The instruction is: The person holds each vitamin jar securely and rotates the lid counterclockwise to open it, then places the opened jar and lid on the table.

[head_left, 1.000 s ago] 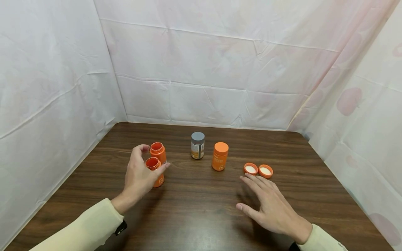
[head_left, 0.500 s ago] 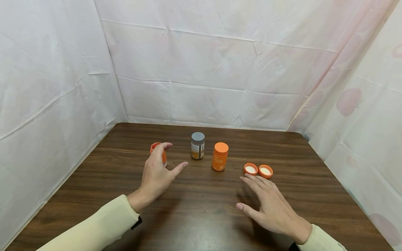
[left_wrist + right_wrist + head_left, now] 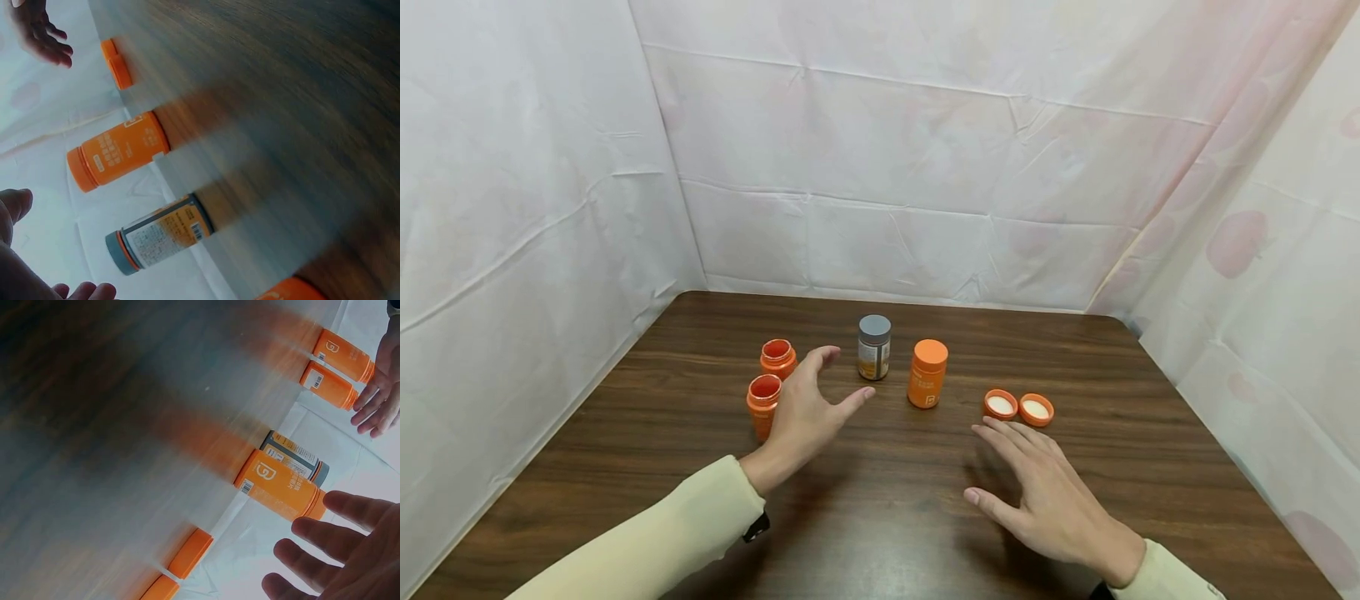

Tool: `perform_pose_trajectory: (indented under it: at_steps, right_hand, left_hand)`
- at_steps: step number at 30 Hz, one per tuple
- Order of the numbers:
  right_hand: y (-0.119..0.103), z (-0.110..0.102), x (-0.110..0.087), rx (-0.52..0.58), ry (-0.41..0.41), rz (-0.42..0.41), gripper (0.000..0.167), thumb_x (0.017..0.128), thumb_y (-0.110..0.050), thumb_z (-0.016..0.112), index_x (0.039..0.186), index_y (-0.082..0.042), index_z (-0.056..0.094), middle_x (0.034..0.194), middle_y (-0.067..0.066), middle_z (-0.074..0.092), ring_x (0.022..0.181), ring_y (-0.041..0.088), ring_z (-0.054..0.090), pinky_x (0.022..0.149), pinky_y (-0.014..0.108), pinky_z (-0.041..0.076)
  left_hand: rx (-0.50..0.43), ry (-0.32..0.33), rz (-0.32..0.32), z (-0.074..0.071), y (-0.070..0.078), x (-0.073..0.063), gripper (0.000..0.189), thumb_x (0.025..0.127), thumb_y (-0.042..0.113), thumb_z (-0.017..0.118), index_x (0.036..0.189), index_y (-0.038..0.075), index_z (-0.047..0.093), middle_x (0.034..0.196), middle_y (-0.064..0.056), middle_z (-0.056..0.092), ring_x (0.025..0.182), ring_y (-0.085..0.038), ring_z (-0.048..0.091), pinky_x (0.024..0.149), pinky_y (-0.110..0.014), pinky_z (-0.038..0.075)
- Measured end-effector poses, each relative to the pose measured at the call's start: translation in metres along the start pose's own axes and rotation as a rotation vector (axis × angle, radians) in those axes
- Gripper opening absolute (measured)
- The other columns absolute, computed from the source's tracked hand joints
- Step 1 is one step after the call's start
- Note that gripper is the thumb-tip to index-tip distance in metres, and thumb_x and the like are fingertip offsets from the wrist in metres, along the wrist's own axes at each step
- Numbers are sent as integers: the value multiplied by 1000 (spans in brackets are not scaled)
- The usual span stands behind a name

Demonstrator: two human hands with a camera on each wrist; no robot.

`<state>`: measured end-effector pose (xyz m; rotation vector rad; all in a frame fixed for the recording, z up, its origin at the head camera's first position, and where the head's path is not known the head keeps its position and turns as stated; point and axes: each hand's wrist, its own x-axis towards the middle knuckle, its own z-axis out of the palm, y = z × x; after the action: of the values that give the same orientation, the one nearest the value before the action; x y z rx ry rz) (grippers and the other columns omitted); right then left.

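My left hand (image 3: 805,410) hangs with thumb and fingers parted and nothing between them. It stands just right of two uncapped orange bottles, the nearer bottle (image 3: 762,408) partly behind it and the farther bottle (image 3: 778,360) behind that. Ahead of its fingertips is a bottle with a grey cap (image 3: 874,348). Beside that stands a capped orange bottle (image 3: 927,375), whose white print shows in the left wrist view. My right hand (image 3: 1048,496) hovers holding nothing, its fingers spread. Two orange caps, the left cap (image 3: 1000,404) and right cap (image 3: 1036,409), lie white-side up just beyond its fingertips.
All the bottles and caps stand on a dark wood-grain table (image 3: 880,517). White sheets, such as the back sheet (image 3: 880,150), enclose its back and both sides.
The left hand has left the nearer uncapped bottle and moved rightward toward the grey-capped bottle, its fingers apart. My right hand, the caps and the bottles stay in place.
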<state>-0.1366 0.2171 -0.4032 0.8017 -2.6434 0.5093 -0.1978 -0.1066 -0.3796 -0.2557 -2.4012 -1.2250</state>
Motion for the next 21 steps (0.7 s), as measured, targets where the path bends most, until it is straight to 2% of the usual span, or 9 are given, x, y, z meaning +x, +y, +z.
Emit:
perform_pose_trajectory:
  at_steps: [6,15,21]
  right_hand:
    - [0,0,0,6,-3,-3,69,91,-60,70,148,-24,52,151,-5,50,136,29,48,108,57,33]
    - [-1,1,-1,7,-10,-14,70,90,-55,73,150,-25,51,152,-3,50,137,31,48,109,56,32]
    - [-2,1,-2,-3,-21,-40,74,90,-58,72,152,-25,49,155,-2,47,138,30,47,109,56,31]
  left_hand:
    - [-8,-28,-83,11,-2,5,70,82,37,88,136,5,57,134,-12,63,126,-28,58,107,-45,45]
    - [-22,-22,-179,26,-8,14,74,82,40,87,138,4,55,136,-15,63,127,-31,58,106,-50,45]
    - [-2,-36,-216,35,-12,21,76,83,42,86,140,5,53,139,-14,61,130,-31,56,107,-51,43]
